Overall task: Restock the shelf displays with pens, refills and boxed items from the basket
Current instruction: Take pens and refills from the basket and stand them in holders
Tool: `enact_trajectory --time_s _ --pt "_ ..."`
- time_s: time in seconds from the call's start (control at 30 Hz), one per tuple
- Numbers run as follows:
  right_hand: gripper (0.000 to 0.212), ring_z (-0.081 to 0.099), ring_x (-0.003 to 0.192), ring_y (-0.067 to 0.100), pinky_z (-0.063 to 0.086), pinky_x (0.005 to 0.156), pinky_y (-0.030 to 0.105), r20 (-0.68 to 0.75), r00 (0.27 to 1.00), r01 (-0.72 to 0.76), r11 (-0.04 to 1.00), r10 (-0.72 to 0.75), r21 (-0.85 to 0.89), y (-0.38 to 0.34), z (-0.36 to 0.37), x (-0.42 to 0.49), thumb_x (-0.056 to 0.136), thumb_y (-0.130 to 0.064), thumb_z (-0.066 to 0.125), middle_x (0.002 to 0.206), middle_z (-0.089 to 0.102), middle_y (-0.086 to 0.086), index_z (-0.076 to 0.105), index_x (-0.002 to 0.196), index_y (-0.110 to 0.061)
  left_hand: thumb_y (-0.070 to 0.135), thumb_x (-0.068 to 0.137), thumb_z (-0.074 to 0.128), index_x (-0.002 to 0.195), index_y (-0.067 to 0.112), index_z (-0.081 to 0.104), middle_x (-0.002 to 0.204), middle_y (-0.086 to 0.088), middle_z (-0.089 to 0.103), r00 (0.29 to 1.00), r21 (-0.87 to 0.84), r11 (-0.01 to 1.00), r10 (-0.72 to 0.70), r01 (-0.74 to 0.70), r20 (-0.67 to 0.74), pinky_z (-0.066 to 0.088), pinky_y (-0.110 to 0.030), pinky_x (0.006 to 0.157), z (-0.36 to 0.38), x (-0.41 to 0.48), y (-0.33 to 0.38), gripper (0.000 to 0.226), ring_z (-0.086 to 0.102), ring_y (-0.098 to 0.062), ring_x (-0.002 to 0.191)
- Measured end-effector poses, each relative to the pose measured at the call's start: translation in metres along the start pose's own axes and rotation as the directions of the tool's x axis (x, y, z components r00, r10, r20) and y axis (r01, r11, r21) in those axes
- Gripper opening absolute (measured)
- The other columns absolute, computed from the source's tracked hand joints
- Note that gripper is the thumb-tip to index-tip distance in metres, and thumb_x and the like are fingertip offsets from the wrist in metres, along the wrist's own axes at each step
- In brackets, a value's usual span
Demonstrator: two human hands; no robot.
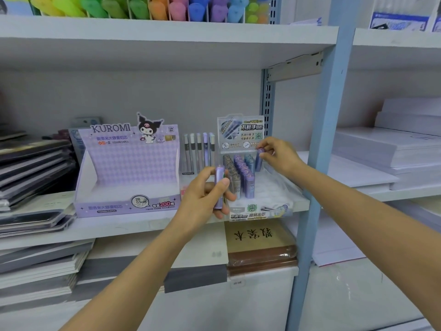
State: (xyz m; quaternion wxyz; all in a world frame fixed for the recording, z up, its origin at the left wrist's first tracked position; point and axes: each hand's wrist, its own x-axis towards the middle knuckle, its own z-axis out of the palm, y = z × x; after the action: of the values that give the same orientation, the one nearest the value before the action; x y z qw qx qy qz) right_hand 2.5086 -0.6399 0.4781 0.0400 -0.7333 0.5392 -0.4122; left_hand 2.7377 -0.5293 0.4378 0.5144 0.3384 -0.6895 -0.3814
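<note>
A display tray of lead refill tubes stands on the middle shelf with grey, purple and blue tubes upright in rows. My left hand grips a purple refill tube upright in front of the tray. My right hand pinches the top of another purple tube at the tray's back right, standing among the rows. Left of the tray stands a purple Kuromi display box, its inside bare. The basket is not in view.
A small rack of pens stands between the two displays. Stacks of notebooks fill the shelf's left end. White paper stacks lie right of a blue upright post. Coloured items line the top shelf. Brown wrapped books lie below.
</note>
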Motion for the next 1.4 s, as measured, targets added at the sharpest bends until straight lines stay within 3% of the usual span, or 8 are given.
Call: enact_trajectory --time_s 0.23,0.37,0.5,0.67,0.87,1.07,1.27,1.4 --pt "0.011 0.049 0.089 0.014 0.045 0.087 0.031 -0.066 0.997 0.026 0.996 -0.032 -0.089 0.005 0.011 0.005 0.089 -0.013 0.067 0.099 0.051 0.0 0.067 0.1 -0.013 0.025 0.097 0.054 0.121 0.019 0.054 0.083 -0.012 0.071 1.0 -0.024 1.0 0.006 -0.006 0.015 0.052 -0.029 0.047 -0.004 -0.001 -0.001 0.025 0.065 -0.023 0.062" --pt "0.021 0.046 0.095 0.017 0.04 0.088 0.029 -0.033 0.999 -0.025 0.989 0.02 -0.148 0.001 0.007 0.001 0.092 -0.021 0.064 0.104 0.045 0.004 0.069 0.111 -0.015 0.023 0.096 0.056 0.122 0.017 0.054 0.082 -0.013 0.071 1.0 -0.035 0.999 -0.003 0.004 0.012 0.053 -0.03 0.048 -0.004 -0.002 0.003 0.027 0.065 -0.023 0.062" --pt "0.015 0.056 0.081 0.009 0.044 0.073 0.022 -0.152 0.988 0.071 0.964 -0.032 0.255 -0.032 -0.013 -0.025 0.094 -0.025 0.06 0.094 0.064 0.003 0.068 0.102 -0.014 0.021 0.094 0.061 0.115 0.009 0.055 0.08 -0.012 0.071 1.0 0.018 1.0 -0.01 0.01 0.004 0.051 -0.028 0.05 -0.001 -0.002 0.007 0.025 0.064 -0.023 0.061" --pt "0.043 0.061 0.06 0.01 0.046 0.053 0.018 0.155 0.984 -0.018 0.834 -0.082 0.552 -0.078 -0.026 -0.065 0.075 -0.047 0.075 0.073 0.069 0.002 0.063 0.094 -0.01 0.023 0.087 0.07 0.098 0.012 0.057 0.075 -0.01 0.071 0.992 0.125 0.991 0.051 -0.037 -0.115 0.053 -0.031 0.051 0.018 -0.001 0.017 0.021 0.067 -0.023 0.061" --pt "0.018 0.069 0.074 0.014 0.054 0.066 0.019 0.08 0.991 0.025 0.728 -0.109 0.685 -0.076 -0.034 -0.076 0.079 -0.01 0.077 0.087 0.073 0.012 0.072 0.096 -0.01 0.029 0.084 0.074 0.102 0.028 0.05 0.095 0.004 0.064 0.974 0.275 0.957 0.14 -0.088 -0.175 0.053 -0.018 0.058 0.035 -0.005 0.024 0.031 0.065 -0.009 0.075" --pt "0.025 0.067 0.083 0.011 0.055 0.081 0.022 -0.263 0.965 0.114 0.867 0.02 0.485 -0.044 -0.058 -0.051 0.087 -0.007 0.069 0.094 0.071 0.005 0.069 0.112 -0.01 0.033 0.087 0.068 0.124 0.019 0.051 0.128 0.005 0.049 0.943 0.713 0.651 0.331 -0.26 0.041 0.031 -0.016 0.099 0.031 -0.02 0.007 0.043 0.045 -0.008 0.118" --pt "0.024 0.064 0.083 0.01 0.051 0.085 0.018 -0.184 0.983 0.014 0.981 0.022 0.192 -0.021 -0.026 -0.039 0.087 -0.005 0.068 0.097 0.071 0.003 0.071 0.11 -0.011 0.029 0.087 0.07 0.118 0.022 0.061 0.155 0.001 0.028 0.942 0.775 0.551 0.289 -0.309 0.17 0.036 -0.042 0.108 0.028 -0.029 -0.005 0.033 0.042 -0.019 0.133" --pt "0.029 0.062 0.089 0.015 0.049 0.091 0.025 -0.103 0.995 0.021 0.998 -0.016 0.05 -0.014 -0.01 -0.031 0.089 -0.004 0.066 0.109 0.071 0.008 0.068 0.117 -0.007 0.026 0.087 0.071 0.115 0.021 0.063 0.157 -0.001 0.027 0.936 0.811 0.495 0.304 -0.313 0.176 0.038 -0.042 0.105 0.027 -0.03 -0.008 0.03 0.045 -0.023 0.132"
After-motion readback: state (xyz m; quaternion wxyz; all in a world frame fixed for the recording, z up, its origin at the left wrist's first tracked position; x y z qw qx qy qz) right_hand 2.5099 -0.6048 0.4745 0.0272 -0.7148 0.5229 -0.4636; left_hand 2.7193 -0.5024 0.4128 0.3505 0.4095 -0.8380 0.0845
